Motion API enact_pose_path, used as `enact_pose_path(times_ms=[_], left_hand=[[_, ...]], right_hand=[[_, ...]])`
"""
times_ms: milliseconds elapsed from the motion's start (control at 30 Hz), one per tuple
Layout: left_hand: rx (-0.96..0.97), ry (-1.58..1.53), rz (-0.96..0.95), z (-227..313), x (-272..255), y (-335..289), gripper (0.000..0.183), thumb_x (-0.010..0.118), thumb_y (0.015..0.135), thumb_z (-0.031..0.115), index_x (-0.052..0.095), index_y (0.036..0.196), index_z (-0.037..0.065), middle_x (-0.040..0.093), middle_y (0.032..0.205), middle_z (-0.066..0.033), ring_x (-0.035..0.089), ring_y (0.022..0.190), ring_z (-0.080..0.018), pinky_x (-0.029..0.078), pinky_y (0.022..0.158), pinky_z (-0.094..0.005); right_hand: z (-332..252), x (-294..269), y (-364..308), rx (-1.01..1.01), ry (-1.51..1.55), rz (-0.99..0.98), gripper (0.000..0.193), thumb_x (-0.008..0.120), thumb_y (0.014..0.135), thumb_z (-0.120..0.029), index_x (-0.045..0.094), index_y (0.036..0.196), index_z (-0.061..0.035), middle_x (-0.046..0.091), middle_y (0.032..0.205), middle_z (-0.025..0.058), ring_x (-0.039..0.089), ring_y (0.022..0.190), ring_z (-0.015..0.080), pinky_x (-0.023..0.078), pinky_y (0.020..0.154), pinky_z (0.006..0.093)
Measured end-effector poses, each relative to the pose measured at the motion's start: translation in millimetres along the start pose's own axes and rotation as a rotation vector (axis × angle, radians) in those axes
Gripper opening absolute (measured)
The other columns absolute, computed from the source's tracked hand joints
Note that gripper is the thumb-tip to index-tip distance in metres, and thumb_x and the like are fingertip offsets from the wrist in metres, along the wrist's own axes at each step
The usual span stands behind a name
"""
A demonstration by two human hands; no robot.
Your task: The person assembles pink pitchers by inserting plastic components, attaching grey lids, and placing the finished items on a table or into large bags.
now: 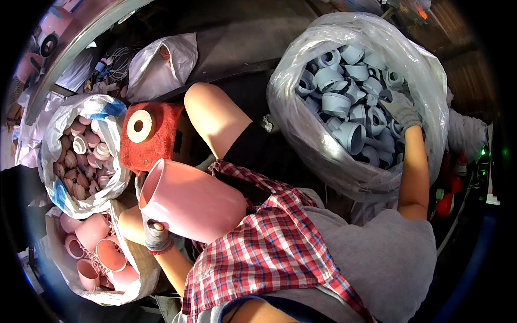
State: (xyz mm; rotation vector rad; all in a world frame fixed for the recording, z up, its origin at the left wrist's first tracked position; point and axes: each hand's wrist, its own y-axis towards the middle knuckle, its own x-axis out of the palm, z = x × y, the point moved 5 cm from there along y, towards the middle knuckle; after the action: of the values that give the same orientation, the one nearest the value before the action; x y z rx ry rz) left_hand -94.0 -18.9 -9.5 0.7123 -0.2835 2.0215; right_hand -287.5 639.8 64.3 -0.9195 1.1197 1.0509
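My left hand (155,237), in a thin grey glove, grips a large smooth pink plastic cup-shaped vessel (199,204) from its lower left side. The vessel lies tilted against my lap, its open mouth facing left. Into a big clear plastic bag on the right reaches my right hand (403,110), also gloved, its thumb apart from the fingers. It touches the pile of grey-blue plastic pipe-shaped parts (336,105) there, and the fingertips are partly hidden among them. Beside the vessel's mouth, a cream-coloured ring (140,126) rests on a red cloth pad (153,148).
The clear bag's rim (285,70) stands wide open. At left, a white sack (51,145) holds small pink pieces, and below it another sack (145,280) holds pink cups. A white bag (161,70) and cables (116,59) lie farther back. A machine edge (59,70) curves across the upper left.
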Motion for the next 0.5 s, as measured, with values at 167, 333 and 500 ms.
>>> enact_pose_path(times_ms=[167, 333, 500], left_hand=[[0.045, -0.068, -0.024, 9, -20, 13, 0.105, 0.072, 0.062, 0.064, 0.033, 0.134, -0.003, 0.043, 0.133, -0.0148, 0.043, 0.122, -0.0250, 0.035, 0.101, -0.0386], [0.050, -0.103, -0.061, 6, -21, 16, 0.109, 0.074, 0.061, 0.063, 0.031, 0.135, -0.003, 0.042, 0.134, -0.0151, 0.042, 0.124, -0.0254, 0.033, 0.102, -0.0385], [0.023, -0.106, -0.102, 3, -18, 14, 0.113, 0.076, 0.059, 0.063, 0.029, 0.137, -0.004, 0.040, 0.136, -0.0154, 0.040, 0.125, -0.0257, 0.032, 0.104, -0.0384]], right_hand=[[-8, -4, -13, -0.035, 0.022, -0.094, 0.058, 0.067, 0.075, -0.045, 0.057, 0.116, -0.0049, 0.061, 0.111, 0.0188, 0.056, 0.108, 0.0325, 0.044, 0.093, 0.0408], [20, 11, 3, -0.072, -0.207, -0.106, 0.048, 0.068, 0.074, -0.038, 0.060, 0.110, -0.0057, 0.063, 0.107, 0.0171, 0.061, 0.099, 0.0322, 0.049, 0.086, 0.0408], [31, 69, 2, -0.234, -0.597, -0.410, 0.064, 0.063, 0.076, -0.019, 0.043, 0.136, -0.0176, 0.040, 0.140, 0.0164, 0.046, 0.123, 0.0353, 0.037, 0.102, 0.0461]])
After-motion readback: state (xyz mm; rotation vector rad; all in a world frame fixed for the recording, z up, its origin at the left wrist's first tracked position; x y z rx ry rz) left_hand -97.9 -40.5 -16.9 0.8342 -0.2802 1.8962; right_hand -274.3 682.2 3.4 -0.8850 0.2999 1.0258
